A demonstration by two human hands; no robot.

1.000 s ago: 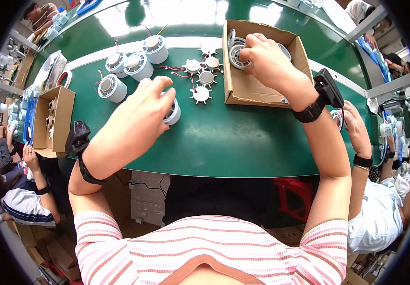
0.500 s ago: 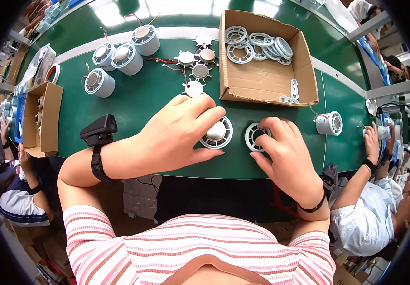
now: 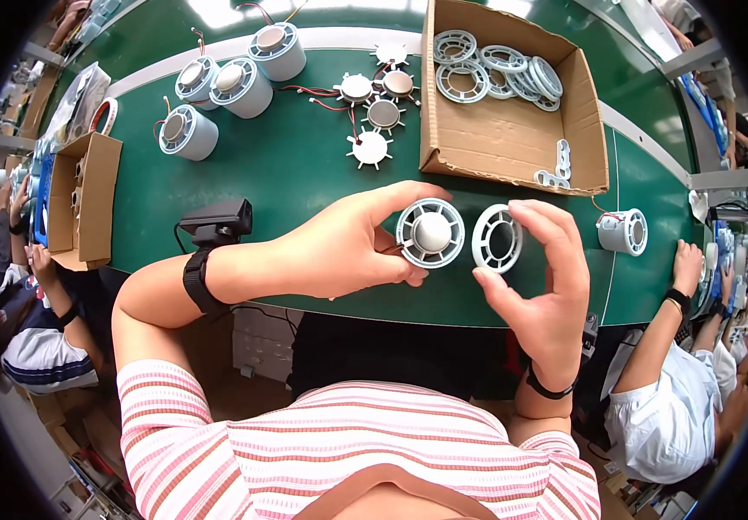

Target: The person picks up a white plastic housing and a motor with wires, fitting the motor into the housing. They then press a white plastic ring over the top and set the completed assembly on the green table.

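My left hand [image 3: 369, 234] is wrapped around a light-blue cylindrical housing [image 3: 406, 229], whose spoked top with a white domed centre faces up. Reddish wires show under the fingers. Between the thumb and fingers of my right hand [image 3: 552, 269] a light-blue plastic ring [image 3: 478, 241] is pinched by its edge, tilted upright. Ring and housing are close side by side but apart. Beyond them on the green table lie several white star-shaped discs [image 3: 369, 148] with wires.
A cardboard box [image 3: 478, 143] at the back holds several loose rings and small link-shaped pieces. Several finished-looking cylinders [image 3: 190, 134] stand back left, another cylinder [image 3: 621, 232] lies at right. A smaller cardboard box [image 3: 101, 195] is at left. Co-workers sit on both sides.
My left hand has closed around the housing, which now sits slightly further right in view. My right hand has lifted the ring off the table and tilted it up. The view has shifted a little.
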